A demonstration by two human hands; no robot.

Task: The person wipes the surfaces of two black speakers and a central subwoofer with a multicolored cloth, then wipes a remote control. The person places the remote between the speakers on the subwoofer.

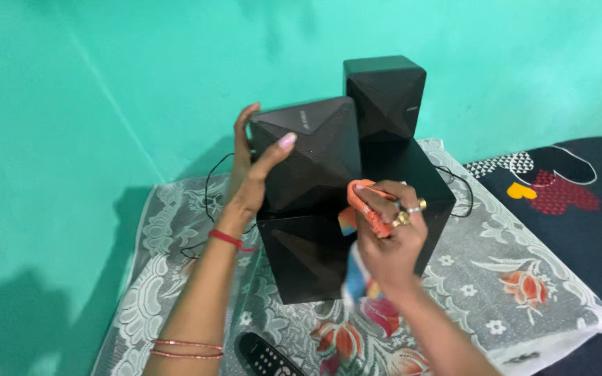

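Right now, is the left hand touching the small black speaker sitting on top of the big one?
Touching. The head view shows the left hand gripping the small black speaker, thumb across its front face and fingers wrapped around its left edge.

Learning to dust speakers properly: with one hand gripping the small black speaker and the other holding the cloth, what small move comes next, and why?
Probably sweep the orange cloth in the right hand across the small black faceted speaker: the left hand steadies it and the cloth sits at its lower edge.
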